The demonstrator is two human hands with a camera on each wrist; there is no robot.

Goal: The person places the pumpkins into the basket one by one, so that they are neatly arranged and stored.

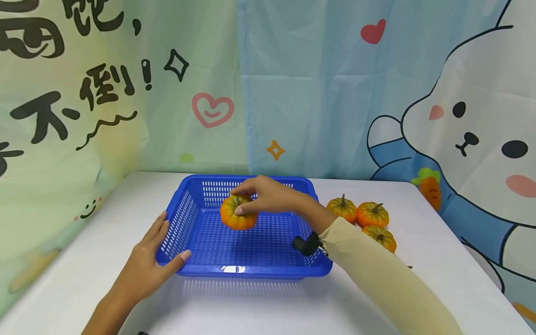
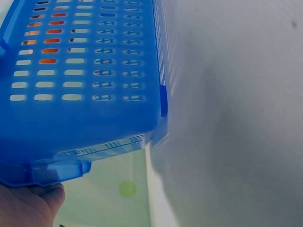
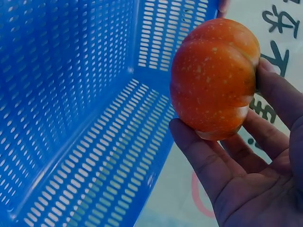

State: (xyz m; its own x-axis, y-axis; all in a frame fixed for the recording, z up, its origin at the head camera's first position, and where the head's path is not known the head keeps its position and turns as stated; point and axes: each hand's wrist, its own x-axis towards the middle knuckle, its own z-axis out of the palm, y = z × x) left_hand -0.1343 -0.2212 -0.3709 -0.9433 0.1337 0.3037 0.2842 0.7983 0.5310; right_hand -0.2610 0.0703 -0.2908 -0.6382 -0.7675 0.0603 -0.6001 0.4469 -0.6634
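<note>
In the head view, a blue perforated plastic basket (image 1: 240, 270) stands on the white table. My left hand (image 1: 144, 260) rests at its front left corner, fingers spread along the left side and thumb on the front rim. The left wrist view shows part of that hand (image 2: 31, 205) against the basket's lip (image 2: 52, 174). Thumb and fingers of my right hand (image 1: 272, 195) grip a small orange pumpkin (image 1: 237, 218) by its top and side, over the basket's interior. From the right wrist, the pumpkin's (image 3: 213, 80) smooth orange underside shows, with the hand (image 3: 255, 175) around it.
Several more small pumpkins (image 1: 372, 214) lie on the table (image 1: 423, 260) to the basket's right, partly behind the right sleeve (image 1: 372, 270). A printed curtain (image 1: 293, 102) hangs behind the table. A black strap device (image 1: 307, 244) sits at the right wrist.
</note>
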